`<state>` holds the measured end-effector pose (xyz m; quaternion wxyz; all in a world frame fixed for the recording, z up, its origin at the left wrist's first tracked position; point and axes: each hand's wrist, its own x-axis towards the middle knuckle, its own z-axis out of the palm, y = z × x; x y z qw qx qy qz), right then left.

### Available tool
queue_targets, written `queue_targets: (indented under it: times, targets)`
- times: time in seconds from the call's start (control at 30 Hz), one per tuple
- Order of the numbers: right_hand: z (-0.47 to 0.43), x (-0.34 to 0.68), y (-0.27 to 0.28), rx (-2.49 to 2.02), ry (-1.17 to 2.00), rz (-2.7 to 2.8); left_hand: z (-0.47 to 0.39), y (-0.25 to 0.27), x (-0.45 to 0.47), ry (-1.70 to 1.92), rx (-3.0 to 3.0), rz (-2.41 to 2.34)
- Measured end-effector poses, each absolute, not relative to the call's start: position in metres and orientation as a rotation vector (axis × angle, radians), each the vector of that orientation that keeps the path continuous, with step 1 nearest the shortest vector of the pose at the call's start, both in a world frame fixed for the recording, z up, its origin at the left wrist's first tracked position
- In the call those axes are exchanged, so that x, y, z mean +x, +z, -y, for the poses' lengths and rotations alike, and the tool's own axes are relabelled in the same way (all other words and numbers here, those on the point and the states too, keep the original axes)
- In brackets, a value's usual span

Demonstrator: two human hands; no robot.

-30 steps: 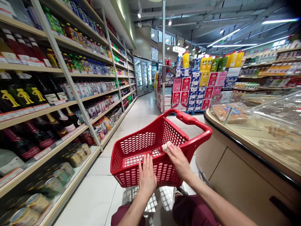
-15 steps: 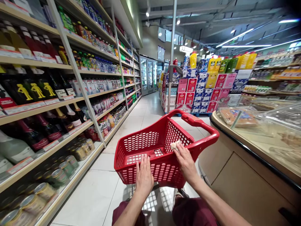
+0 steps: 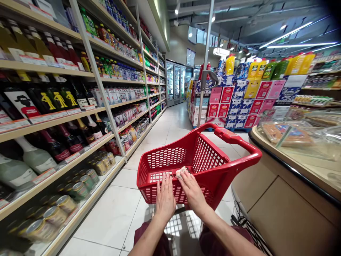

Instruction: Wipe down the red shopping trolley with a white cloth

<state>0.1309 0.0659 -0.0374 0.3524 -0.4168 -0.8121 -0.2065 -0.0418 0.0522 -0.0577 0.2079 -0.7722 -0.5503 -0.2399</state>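
Observation:
A red plastic shopping cart (image 3: 213, 177) with perforated sides stands in front of me, and no goods show in its basket. Flat against the near side wall lies my left hand (image 3: 165, 199), its fingers stretched out up to the rim. Just to its right, my right hand (image 3: 193, 192) presses a small crumpled whitish cloth (image 3: 182, 172) on the near rim. The fingers of this hand cover part of the cloth.
Shelves of bottles and cans (image 3: 87, 117) line the left side. On the right is a curved display counter (image 3: 282, 199) holding packaged food, with black cables (image 3: 247, 227) at its foot. Stacked drink boxes (image 3: 237, 103) and a metal pole (image 3: 205, 71) stand ahead.
My right hand has slid left along the near rim with the cloth, coming close to my left hand. The left hand stays on the side wall. The view has turned slightly left.

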Motion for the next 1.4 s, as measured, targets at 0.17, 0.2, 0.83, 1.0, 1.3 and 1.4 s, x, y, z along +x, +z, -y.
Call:
queue_targets:
  times: [0.17,0.2,0.83,1.0,1.3,1.4]
  targets:
    - [-0.069,0.152,-0.034,-1.17,-0.554,2.035,-0.05,-0.057,-0.056,-0.743,-2.096,1.587]
    - [-0.069,0.156,-0.033,-1.192,-0.546,1.999,-0.048,-0.055,-0.057,-0.764,-2.096,1.59]
    - [-0.052,0.171,-0.023,-1.249,-0.142,1.738,-0.066,-0.047,-0.046,-1.103,-2.149,1.399]
    - [-0.049,0.158,-0.025,-1.252,-0.37,1.9,-0.062,-0.048,-0.039,-0.99,-2.1,1.365]
    - [-0.059,0.164,-0.022,-1.416,-0.573,1.998,-0.059,-0.05,-0.087,-0.918,-1.995,1.462]
    - [-0.055,0.156,-0.026,-1.402,-0.558,2.056,-0.059,-0.05,-0.073,-0.908,-2.059,1.406]
